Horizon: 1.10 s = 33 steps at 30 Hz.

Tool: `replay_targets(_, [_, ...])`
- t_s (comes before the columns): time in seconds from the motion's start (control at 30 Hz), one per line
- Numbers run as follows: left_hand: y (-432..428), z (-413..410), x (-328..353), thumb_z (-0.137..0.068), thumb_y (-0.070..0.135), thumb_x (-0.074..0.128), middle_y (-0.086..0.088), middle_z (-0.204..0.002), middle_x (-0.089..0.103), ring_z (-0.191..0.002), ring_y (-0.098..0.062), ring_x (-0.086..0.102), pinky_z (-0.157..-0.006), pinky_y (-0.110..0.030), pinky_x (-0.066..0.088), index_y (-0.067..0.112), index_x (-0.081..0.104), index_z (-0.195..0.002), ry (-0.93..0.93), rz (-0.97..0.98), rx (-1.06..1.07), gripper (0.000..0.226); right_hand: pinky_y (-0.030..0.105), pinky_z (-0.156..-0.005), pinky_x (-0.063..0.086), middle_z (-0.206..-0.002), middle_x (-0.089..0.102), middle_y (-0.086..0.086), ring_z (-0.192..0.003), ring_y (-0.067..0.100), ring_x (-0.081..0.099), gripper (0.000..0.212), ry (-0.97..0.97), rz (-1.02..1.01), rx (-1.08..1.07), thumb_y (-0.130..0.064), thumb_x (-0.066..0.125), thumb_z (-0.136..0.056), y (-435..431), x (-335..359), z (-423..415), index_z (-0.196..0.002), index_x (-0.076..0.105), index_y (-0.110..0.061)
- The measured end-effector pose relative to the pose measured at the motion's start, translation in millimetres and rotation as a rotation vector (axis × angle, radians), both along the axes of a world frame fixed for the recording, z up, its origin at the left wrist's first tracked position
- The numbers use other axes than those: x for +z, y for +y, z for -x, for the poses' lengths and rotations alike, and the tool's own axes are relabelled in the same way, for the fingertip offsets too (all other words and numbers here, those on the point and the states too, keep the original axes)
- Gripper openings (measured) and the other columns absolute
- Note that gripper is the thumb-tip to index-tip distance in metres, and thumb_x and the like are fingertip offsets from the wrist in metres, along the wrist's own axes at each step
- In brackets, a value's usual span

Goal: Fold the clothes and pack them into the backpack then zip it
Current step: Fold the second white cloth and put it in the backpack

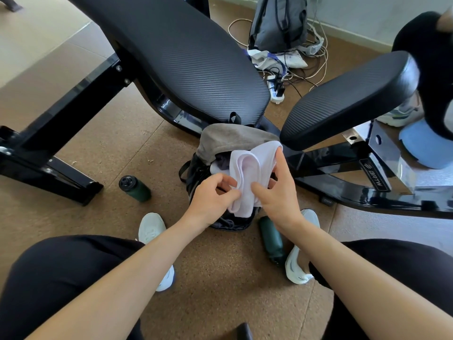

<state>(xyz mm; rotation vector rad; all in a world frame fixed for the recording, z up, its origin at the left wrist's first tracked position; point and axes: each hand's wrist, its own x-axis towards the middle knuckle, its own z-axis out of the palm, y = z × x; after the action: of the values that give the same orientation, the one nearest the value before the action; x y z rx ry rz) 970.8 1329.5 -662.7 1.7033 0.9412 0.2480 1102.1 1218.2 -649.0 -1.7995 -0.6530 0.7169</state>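
**Pale garment going into the open backpack**

The weight bench [176, 57] fills the space ahead of me, its long black pad running from upper left down toward the middle, with a second pad [343, 101] angled off to the right. On the cork floor between my knees stands the black backpack [196, 173], mouth open and facing up at me. A grey garment [230, 138] is draped over its far edge, and something dark sits inside just under it.

The folded pale lilac garment [247, 173] lies across the opening. Its long axis runs from the near left, by my left hand, up and away to the right, where the rounded folded end points toward the right-hand pad.

My left hand [210, 195] pinches the near lower end, fingers curled with the cloth caught between thumb and fingertips. My right hand [277, 190] sits on the garment's right side, thumb lying across the top of the fabric while the fingers reach along its far edge, gripping it.

A dark green bottle [134, 187] stands to the left of the bag; another [272, 239] lies by my right shoe [297, 263].
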Motion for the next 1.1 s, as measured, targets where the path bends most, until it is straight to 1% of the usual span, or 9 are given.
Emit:
replay_targets(0.13, [-1.8, 0.8, -1.3, -0.088, 0.040, 0.077, 0.008, -0.087, 0.067, -0.079, -0.006, 0.063, -0.070, -0.019, 0.050, 0.022, 0.063, -0.092, -0.054, -0.142, 0.018, 0.023, 0.022, -0.086, 0.057, -0.152, 0.042, -0.013, -0.113, -0.010, 0.058, 0.099, -0.031, -0.014, 0.070, -0.004, 0.067, -0.087, 0.7, 1.6, 4.0, -0.163, 0.011, -0.032])
replay_targets(0.23, [-2.1, 0.7, -0.9, -0.088, 0.032, 0.076, 0.005, -0.075, 0.064, -0.067, -0.009, 0.060, -0.062, -0.024, 0.050, 0.018, 0.060, -0.086, -0.020, -0.241, 0.047, 0.022, 0.034, -0.081, 0.062, -0.142, 0.051, -0.012, -0.104, 0.010, 0.068, 0.097, -0.048, -0.004, 0.133, -0.006, 0.067, -0.089, 0.6, -0.4, 5.2, -0.162, 0.010, -0.037])
replay_targets(0.43, [1.2, 2.0, 5.3, -0.088, 0.012, 0.070, 0.001, -0.066, 0.055, -0.061, -0.012, 0.050, -0.058, -0.021, 0.039, 0.010, 0.054, -0.078, -0.107, -0.289, 0.091, 0.019, 0.036, -0.095, 0.050, -0.134, 0.057, -0.001, -0.107, 0.007, 0.056, 0.096, -0.233, 0.115, 0.156, -0.006, 0.062, -0.087, 0.2, 1.1, 5.2, -0.162, 0.009, -0.033])
replay_targets(0.53, [-3.4, 0.1, 3.4, -0.089, 0.016, 0.072, 0.006, -0.069, 0.056, -0.062, -0.005, 0.050, -0.061, -0.021, 0.041, 0.013, 0.057, -0.079, -0.062, -0.175, -0.056, 0.018, 0.025, -0.079, 0.050, -0.103, 0.059, -0.016, -0.085, 0.000, 0.060, 0.093, -0.141, 0.091, 0.247, -0.010, 0.066, -0.090, -0.2, 1.5, 7.7, -0.161, 0.013, -0.034])
replay_targets(0.63, [-2.5, 0.6, 1.8, -0.090, 0.025, 0.074, 0.005, -0.076, 0.060, -0.067, -0.004, 0.057, -0.062, -0.023, 0.046, 0.018, 0.056, -0.084, -0.076, -0.078, 0.052, 0.020, 0.016, -0.075, 0.045, -0.117, 0.058, -0.013, -0.085, -0.006, 0.058, 0.089, -0.129, 0.090, 0.329, -0.008, 0.064, -0.090, -2.4, 0.9, 6.7, -0.160, 0.017, -0.038])
replay_targets(0.8, [4.1, 2.3, 1.4, -0.097, 0.034, 0.064, -0.001, -0.090, 0.070, -0.082, -0.016, 0.070, -0.074, -0.047, 0.060, 0.019, 0.056, -0.106, -0.041, -0.053, 0.164, 0.019, 0.018, -0.076, 0.049, -0.136, 0.055, -0.015, -0.095, 0.003, 0.059, 0.087, -0.180, 0.088, 0.432, -0.003, 0.062, -0.089, -2.7, 4.3, 5.0, -0.157, 0.024, -0.042])
replay_targets(0.9, [5.1, 2.4, 1.0, -0.101, 0.031, 0.057, -0.003, -0.080, 0.068, -0.077, -0.021, 0.067, -0.072, -0.049, 0.056, 0.016, 0.060, -0.095, -0.011, -0.135, 0.187, 0.016, 0.021, -0.070, 0.049, -0.121, 0.060, -0.018, -0.081, 0.011, 0.058, 0.082, -0.173, 0.088, 0.456, -0.005, 0.058, -0.093, -2.2, 1.6, 2.4, -0.155, 0.026, -0.048])
replay_targets(1.03, [7.6, 3.2, 2.3, -0.101, 0.024, 0.053, 0.003, -0.077, 0.058, -0.071, -0.013, 0.055, -0.069, -0.038, 0.045, 0.014, 0.058, -0.090, -0.047, -0.072, 0.325, 0.016, 0.018, -0.061, 0.040, -0.084, 0.061, 0.011, -0.062, 0.005, 0.044, 0.070, -0.208, 0.117, 0.465, -0.017, 0.052, -0.104, -1.8, 2.4, -5.5, -0.156, 0.022, -0.052])
replay_targets(1.1, [4.5, 3.4, 4.9, -0.101, 0.022, 0.053, 0.000, -0.079, 0.056, -0.072, -0.014, 0.052, -0.069, -0.036, 0.043, 0.013, 0.057, -0.089, -0.091, -0.017, 0.355, 0.015, 0.018, -0.060, 0.039, -0.070, 0.052, 0.003, -0.059, 0.006, 0.042, 0.067, -0.249, 0.131, 0.473, -0.016, 0.051, -0.105, -3.0, 4.0, -6.1, -0.157, 0.023, -0.047])
